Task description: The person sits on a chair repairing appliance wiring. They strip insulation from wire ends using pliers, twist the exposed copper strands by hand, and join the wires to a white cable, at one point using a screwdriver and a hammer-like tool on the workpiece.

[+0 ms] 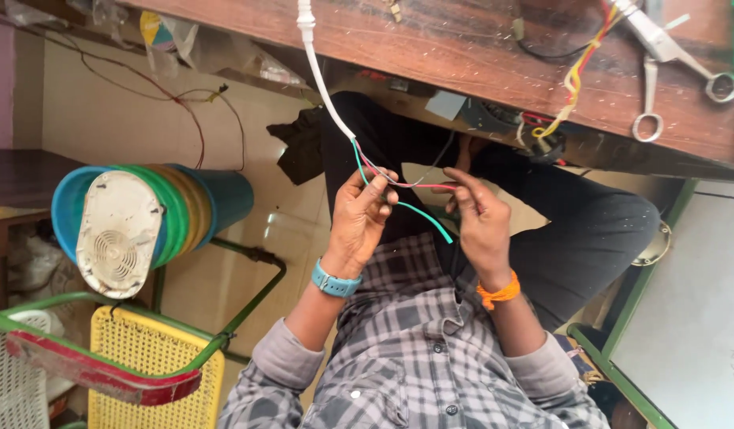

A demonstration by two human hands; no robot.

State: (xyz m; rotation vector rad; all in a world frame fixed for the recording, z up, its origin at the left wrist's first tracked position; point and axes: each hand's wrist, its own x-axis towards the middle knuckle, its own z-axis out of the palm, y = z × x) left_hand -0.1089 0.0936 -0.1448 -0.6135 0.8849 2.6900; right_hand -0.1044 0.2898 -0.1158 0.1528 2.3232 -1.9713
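Left hand [361,213] fingers pinch the white cable [323,83] where its sheath ends, steadying it; right hand [478,218], at three o'clock, fingers clamp the red wire [430,186], drawing it clear of the green wire [423,216].

scissors [661,56] – wooden table [462,48] | stacked plastic tubs [184,210] – yellow crate [144,357]

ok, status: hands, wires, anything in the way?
Left hand pinching the green wire and red wire. Right hand pinching the red wire's end. White cable hangs from the wooden bench. Nothing blocking.
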